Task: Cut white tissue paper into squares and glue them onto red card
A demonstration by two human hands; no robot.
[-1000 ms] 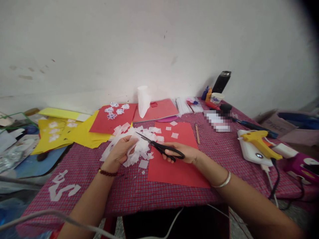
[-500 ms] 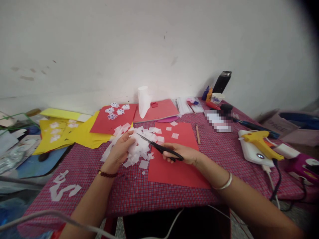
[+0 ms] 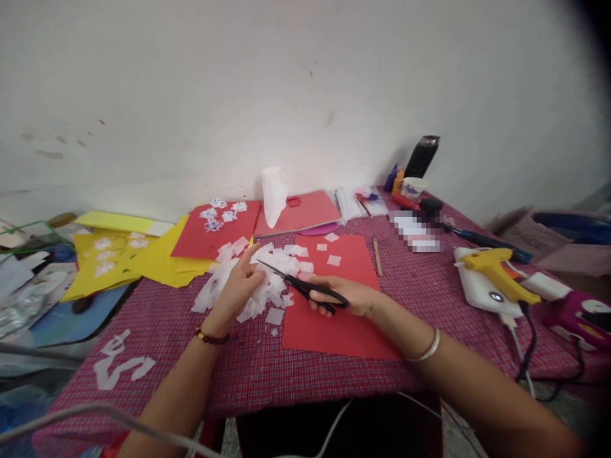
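Note:
My right hand (image 3: 352, 294) grips a pair of black-handled scissors (image 3: 300, 284), fingers through the handle loops. The blades point left over a heap of white tissue paper pieces (image 3: 271, 294), their tips close to my left hand (image 3: 238, 287). That hand rests over the heap's left part with index finger and thumb apart, and I see nothing held between them. Beneath the right hand lies a red paper sheet (image 3: 329, 331). A few small white squares (image 3: 334, 260) are scattered on its upper part.
Toward the wall are white paper flowers (image 3: 212, 225) on red paper and a white tissue roll (image 3: 273, 197). A wooden stick (image 3: 377, 256) lies right of the sheet. Further right, a yellow glue gun (image 3: 496, 270) sits on a white power bank (image 3: 470, 286) with cables.
My left hand's fingers have spread, the index finger now stretched upward away from the scissor tips. The right hand and scissors have barely moved.

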